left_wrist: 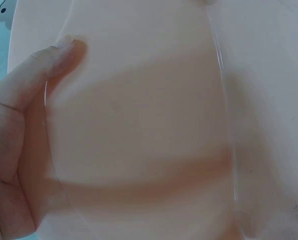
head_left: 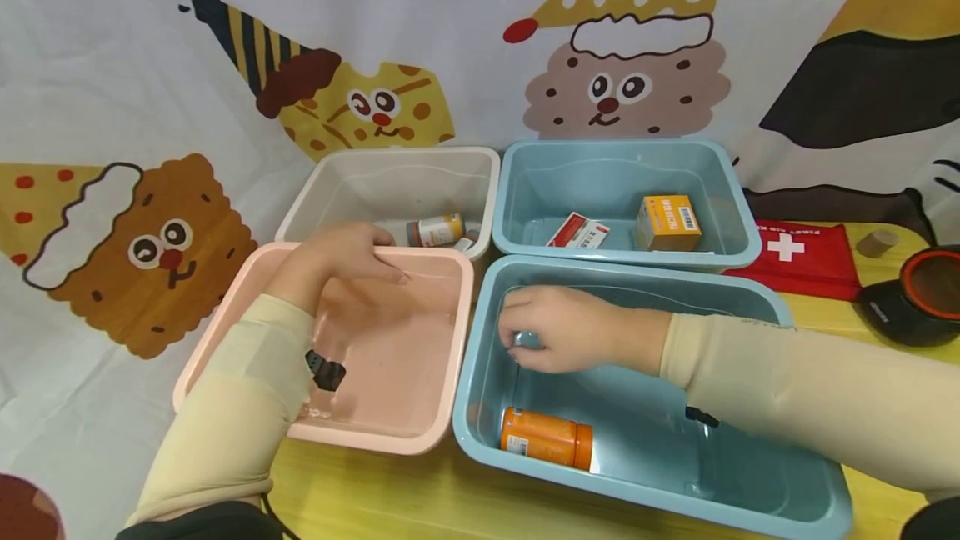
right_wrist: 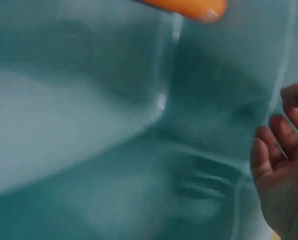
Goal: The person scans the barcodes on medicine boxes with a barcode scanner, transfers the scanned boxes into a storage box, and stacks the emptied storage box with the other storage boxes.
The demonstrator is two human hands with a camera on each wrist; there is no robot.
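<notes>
Orange is the first thing I notice: a bottle (head_left: 543, 438) on its side by the near wall of the front blue bin (head_left: 637, 423), long axis almost parallel to that wall, cap toward the person's right. Beyond it, over the bin's left end, hangs the right hand (head_left: 558, 327), so the bottle lies on the person's side of it, well apart. That hand is clearly the nearer; reaching the bottle would, I judge, mean drawing back and lower. Its forearm crosses from the right, back of the hand up, fingers loosely bent with a gap at the thumb, and I see nothing in them. Farther off, the left hand (head_left: 352, 248) straddles the far rim of the pink bin (head_left: 390, 357), thumb inside, fingers mostly hidden. Behind stand a grey bin (head_left: 412, 182) and another blue one holding a yellow box (head_left: 669, 223).
</notes>
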